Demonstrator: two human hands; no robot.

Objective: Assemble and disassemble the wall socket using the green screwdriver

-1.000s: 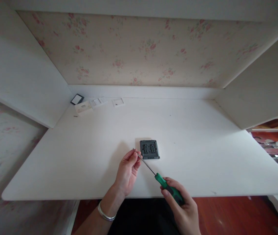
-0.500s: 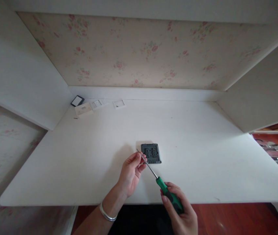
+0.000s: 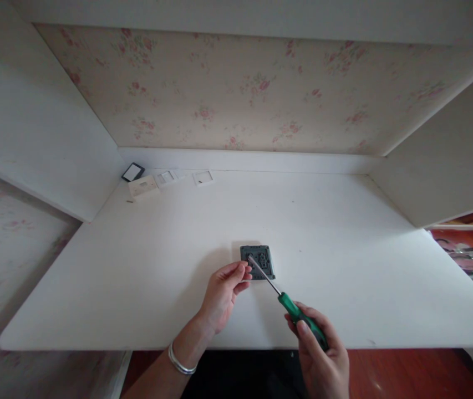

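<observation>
Two hands meet at the grey switch part [image 3: 261,265] lying near the front of the table [image 3: 136,277]. The screwdriver [image 3: 286,303] tip has swung from the left fingers onto the part. The left hand [image 3: 222,296] pinches its fingertips together at the part's left edge. The right hand [image 3: 323,366] wraps tightly around the green handle.

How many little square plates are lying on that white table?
5: a dark grey plate at the screwdriver tip, and four at the back left: black-rimmed plate, beige plate, left white frame, right white frame. Another may overlap there.
</observation>
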